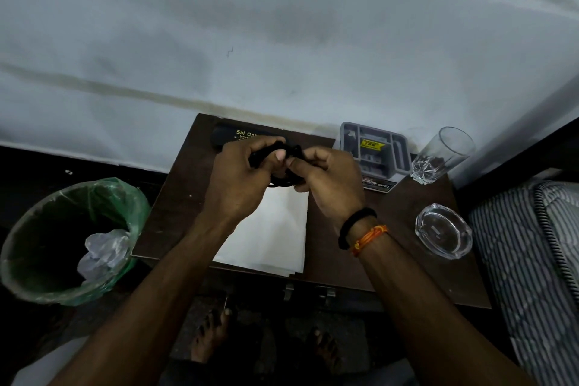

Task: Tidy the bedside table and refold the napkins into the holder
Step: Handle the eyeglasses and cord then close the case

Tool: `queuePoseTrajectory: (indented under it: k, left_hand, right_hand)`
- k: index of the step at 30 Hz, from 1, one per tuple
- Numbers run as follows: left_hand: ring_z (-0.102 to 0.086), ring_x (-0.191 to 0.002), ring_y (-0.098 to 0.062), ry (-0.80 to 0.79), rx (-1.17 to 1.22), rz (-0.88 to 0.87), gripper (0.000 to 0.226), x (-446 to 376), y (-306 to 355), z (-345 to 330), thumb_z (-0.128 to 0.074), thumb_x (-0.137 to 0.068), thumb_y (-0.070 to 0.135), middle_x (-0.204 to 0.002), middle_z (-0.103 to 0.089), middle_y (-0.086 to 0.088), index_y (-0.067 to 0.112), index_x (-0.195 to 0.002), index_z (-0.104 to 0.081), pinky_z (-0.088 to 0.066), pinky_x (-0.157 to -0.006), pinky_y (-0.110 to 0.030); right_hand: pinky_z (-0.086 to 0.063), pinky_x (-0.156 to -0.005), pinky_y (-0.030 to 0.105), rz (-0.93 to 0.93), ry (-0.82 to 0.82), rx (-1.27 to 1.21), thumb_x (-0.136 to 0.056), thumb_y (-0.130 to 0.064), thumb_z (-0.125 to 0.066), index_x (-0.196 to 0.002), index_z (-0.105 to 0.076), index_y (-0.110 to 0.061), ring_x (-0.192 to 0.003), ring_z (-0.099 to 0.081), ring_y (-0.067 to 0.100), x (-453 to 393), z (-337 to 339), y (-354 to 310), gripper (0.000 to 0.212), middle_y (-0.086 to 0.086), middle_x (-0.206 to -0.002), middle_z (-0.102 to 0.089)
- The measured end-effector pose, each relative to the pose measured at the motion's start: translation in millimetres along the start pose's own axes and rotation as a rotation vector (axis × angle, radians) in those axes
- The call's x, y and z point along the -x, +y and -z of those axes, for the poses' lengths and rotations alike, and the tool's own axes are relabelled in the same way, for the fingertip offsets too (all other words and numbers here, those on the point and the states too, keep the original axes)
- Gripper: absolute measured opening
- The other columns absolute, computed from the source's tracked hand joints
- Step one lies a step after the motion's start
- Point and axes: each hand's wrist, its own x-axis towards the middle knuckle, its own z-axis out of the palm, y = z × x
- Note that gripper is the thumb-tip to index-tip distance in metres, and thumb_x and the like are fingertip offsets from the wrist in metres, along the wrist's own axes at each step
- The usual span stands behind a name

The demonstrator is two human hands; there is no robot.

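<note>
Over the back middle of the dark wooden bedside table [407,260], my left hand [241,178] and my right hand [329,178] are both closed on a black cord-like object [283,182], partly hidden by my fingers. I cannot tell exactly what it is. Below my hands a stack of flat white napkins [275,235] lies on the table, reaching its front edge. A grey napkin holder [376,150] with a yellow label stands at the back, right of my hands. A black spectacle case [232,136] with gold lettering lies behind my left hand.
A clear drinking glass [441,157] lies tilted at the back right. A glass ashtray [443,235] sits on the table's right side. A bin with a green liner [62,241] stands on the floor to the left, crumpled plastic inside. A striped mattress [532,260] borders the right.
</note>
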Motion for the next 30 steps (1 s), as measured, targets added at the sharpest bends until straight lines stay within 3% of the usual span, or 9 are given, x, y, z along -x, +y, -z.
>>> queuePoseTrajectory:
  k: [4,7,11,15,19,23,25,27,30]
  left_hand:
    - [-0.064,-0.106,-0.007,-0.104,-0.166,-0.122,0.04,-1.0,-3.2,-0.3,-0.063,-0.095,0.015,-0.123,-0.066,0.004,0.016,-0.134,-0.059,-0.054,-0.08,-0.01]
    - [-0.067,-0.104,-0.016,-0.219,-0.105,-0.079,0.049,-2.5,-3.7,1.4,-0.06,-0.095,0.007,-0.13,-0.061,-0.002,0.018,-0.142,-0.05,-0.061,-0.068,-0.024]
    - [-0.07,-0.097,-0.018,-0.206,0.001,-0.101,0.047,-1.2,1.9,1.7,-0.062,-0.093,0.002,-0.124,-0.064,-0.001,0.016,-0.137,-0.056,-0.06,-0.057,-0.03]
    - [-0.072,-0.086,-0.01,-0.125,-0.067,-0.166,0.036,1.6,4.2,2.8,-0.06,-0.093,-0.001,-0.111,-0.068,0.003,0.014,-0.126,-0.063,-0.059,-0.059,-0.022]
    - [-0.072,-0.078,-0.012,-0.047,-0.126,-0.228,0.027,1.8,4.6,5.6,-0.063,-0.094,0.006,-0.103,-0.072,0.003,0.015,-0.119,-0.069,-0.059,-0.061,-0.022]
    - [-0.069,-0.087,-0.013,0.014,-0.339,-0.331,0.023,4.1,8.4,7.0,-0.061,-0.09,0.003,-0.095,-0.073,0.005,0.013,-0.109,-0.072,-0.057,-0.077,-0.03]
    - [-0.068,-0.089,-0.016,0.024,-0.378,-0.29,0.023,4.3,8.1,4.0,-0.06,-0.089,0.001,-0.096,-0.074,-0.001,0.011,-0.106,-0.071,-0.056,-0.08,-0.031]
    - [-0.067,-0.086,-0.011,0.015,-0.326,-0.159,0.022,4.1,5.2,1.4,-0.06,-0.088,-0.001,-0.094,-0.073,0.0,0.01,-0.103,-0.071,-0.056,-0.075,-0.021]
    - [-0.068,-0.086,-0.011,-0.036,-0.157,0.063,0.016,5.5,-1.9,-1.7,-0.061,-0.091,0.0,-0.094,-0.071,0.0,0.009,-0.102,-0.07,-0.057,-0.065,-0.013]
  right_hand:
    - [-0.052,-0.064,0.023,-0.112,0.003,-0.197,-0.086,-0.02,-0.072,-0.086,-0.075,-0.009,-0.084,-0.072,0.016,-0.2,2.2,-1.1,0.011,0.006,-0.087,-0.076]
    - [-0.044,-0.063,0.024,-0.195,-0.02,-0.335,-0.083,-0.015,-0.073,-0.09,-0.075,-0.009,-0.079,-0.067,0.014,-0.4,6.4,-3.5,0.01,0.008,-0.088,-0.076]
    - [-0.04,-0.061,0.026,-0.255,-0.076,-0.424,-0.083,-0.012,-0.069,-0.094,-0.073,-0.012,-0.079,-0.058,0.019,-1.1,11.0,-7.8,0.012,0.008,-0.083,-0.072]
    - [-0.042,-0.058,0.025,-0.314,-0.123,-0.405,-0.085,-0.015,-0.069,-0.079,-0.069,-0.018,-0.068,-0.055,0.011,0.5,11.6,-10.6,0.007,-0.003,-0.072,-0.069]
    - [-0.051,-0.062,0.026,-0.371,-0.276,-0.471,-0.088,-0.021,-0.069,-0.086,-0.07,-0.017,-0.09,-0.063,0.018,-0.9,15.6,-8.0,0.005,0.004,-0.093,-0.071]
    - [-0.057,-0.069,0.029,-0.422,-0.402,-0.533,-0.092,-0.022,-0.065,-0.098,-0.07,-0.007,-0.089,-0.063,0.019,-2.2,18.8,-8.8,0.016,0.009,-0.106,-0.066]
    - [-0.058,-0.077,0.03,-0.414,-0.413,-0.535,-0.092,-0.018,-0.065,-0.109,-0.07,-0.001,-0.093,-0.067,0.021,-2.3,18.9,-9.8,0.025,0.013,-0.109,-0.068]
    - [-0.059,-0.084,0.031,-0.39,-0.408,-0.505,-0.091,-0.014,-0.067,-0.116,-0.067,0.003,-0.099,-0.071,0.025,-1.8,17.5,-8.4,0.03,0.016,-0.112,-0.072]
    - [-0.061,-0.077,0.026,-0.337,-0.351,-0.398,-0.088,-0.011,-0.071,-0.105,-0.069,0.003,-0.096,-0.074,0.027,0.8,16.1,-3.9,0.022,0.016,-0.107,-0.074]
